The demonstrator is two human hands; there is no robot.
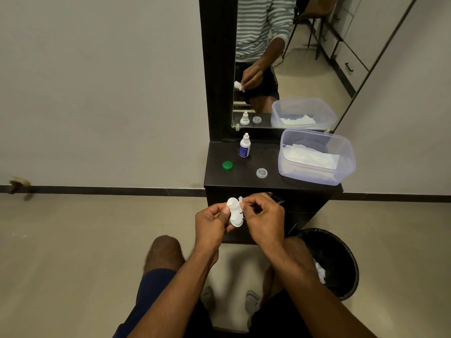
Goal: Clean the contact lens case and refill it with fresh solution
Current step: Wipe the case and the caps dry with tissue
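The left hand [212,224] holds the open lens case [234,212] above the lap while the right hand [262,215] pinches a tissue [241,200] and wipes it, so filling from the bottle [244,146] is not yet done.

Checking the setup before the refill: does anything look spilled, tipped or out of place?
Nothing stands out. The white solution bottle stands upright on the dark shelf, the green cap and clear cap lie apart, dry. Left hand holds the white lens case; right hand pinches tissue.
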